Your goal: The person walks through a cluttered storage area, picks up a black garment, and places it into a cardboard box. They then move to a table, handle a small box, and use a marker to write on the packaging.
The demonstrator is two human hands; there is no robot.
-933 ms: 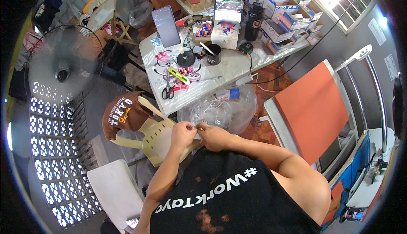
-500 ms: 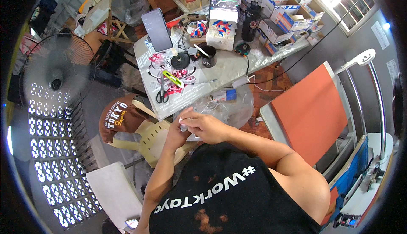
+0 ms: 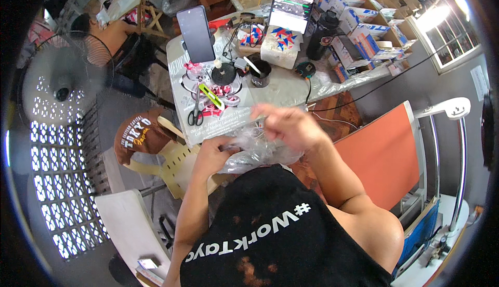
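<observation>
My left hand (image 3: 212, 156) is at the near edge of the white table, its fingers curled beside a clear plastic bag (image 3: 257, 149). What it holds, if anything, is hidden. My right hand (image 3: 291, 127) is raised above the bag, apart from the left, and its fingers are smeared by motion. On the printed sheet covering the table (image 3: 182, 123) lie black-handled scissors (image 3: 195, 116) and a yellow-green cutter (image 3: 211, 97). Pink and white ribbon pieces (image 3: 224, 90) surround the cutter, next to a round black stand (image 3: 223, 75).
A phone (image 3: 196, 35), a dark mug (image 3: 260, 75), a lit tablet (image 3: 292, 4) and a black bottle (image 3: 322, 35) stand farther back. Open boxes (image 3: 364, 27) fill the far right. An orange board (image 3: 382, 154) is at right, a cream chair (image 3: 179, 167) at left beside a spinning fan (image 3: 62, 94).
My hands, together over a small whitish thing before, have come apart. The right has swung right and away from me; the left is slightly lower. The view has shifted a little.
</observation>
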